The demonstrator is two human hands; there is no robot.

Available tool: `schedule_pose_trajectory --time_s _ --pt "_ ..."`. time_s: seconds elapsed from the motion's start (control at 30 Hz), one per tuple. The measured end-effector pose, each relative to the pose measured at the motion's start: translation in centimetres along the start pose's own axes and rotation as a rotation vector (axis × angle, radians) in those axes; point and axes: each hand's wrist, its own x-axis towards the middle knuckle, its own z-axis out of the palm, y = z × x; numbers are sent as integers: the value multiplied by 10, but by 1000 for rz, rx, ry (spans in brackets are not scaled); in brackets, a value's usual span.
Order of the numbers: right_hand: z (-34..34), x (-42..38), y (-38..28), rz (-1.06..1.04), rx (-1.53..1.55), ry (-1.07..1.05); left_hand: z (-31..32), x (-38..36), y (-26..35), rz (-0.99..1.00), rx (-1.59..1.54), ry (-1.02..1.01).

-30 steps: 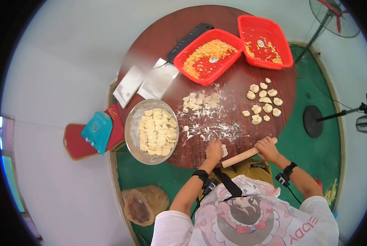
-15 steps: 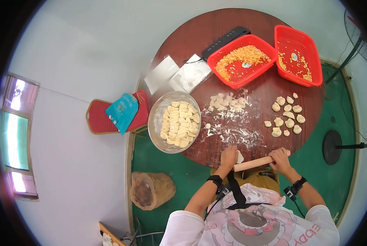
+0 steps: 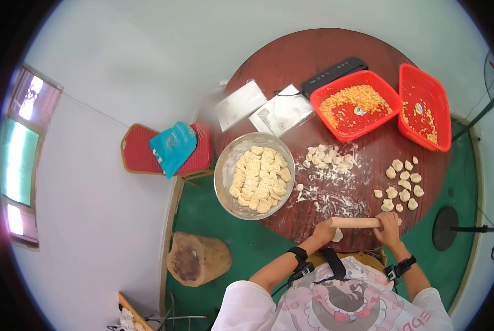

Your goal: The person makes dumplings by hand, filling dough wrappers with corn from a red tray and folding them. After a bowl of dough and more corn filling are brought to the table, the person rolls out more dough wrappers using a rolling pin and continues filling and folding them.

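Observation:
My right hand [image 3: 388,226] is wrapped round the right part of a wooden rolling pin [image 3: 354,222]. The pin lies nearly level across the view, near the front edge of the table. My left hand [image 3: 323,233] is at the pin's left end, its fingertips partly hidden there. A small flat dough wrapper [image 3: 338,235] touches the fingers of this hand, just on the body side of the pin. Beyond the pin, loose flour [image 3: 335,204] is scattered over the dark red table. Small dough pieces [image 3: 328,157] lie heaped in flour, and one single dough piece [image 3: 300,187] sits apart.
Several filled dumplings [image 3: 404,185] lie at the right. A metal bowl [image 3: 220,179] of shaped dough stands at the left edge. Two red baskets [image 3: 343,134], [image 3: 423,140] with yellow bits, a black appliance [image 3: 335,74] and white packets [image 3: 282,113] are farther back.
The rolling pin has swung from a slant to nearly level, its left end moving away from my body to my left hand. My view has shifted, so the table appears lower and farther right.

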Motion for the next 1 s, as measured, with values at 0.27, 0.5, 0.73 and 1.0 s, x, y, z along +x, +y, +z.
schedule_pose_trajectory --time_s 0.27,0.5,0.73,1.0 --pt "9 19 -11 -27 13 -36 -9 -7 16 37 71 108" --pt "20 19 -14 -64 66 -74 -29 -4 6 -103 -430 219" --pt "29 17 -19 -74 56 -250 -49 -11 -23 -91 -277 445" --pt "68 23 -22 -149 71 -372 -77 -29 10 -223 -186 623"
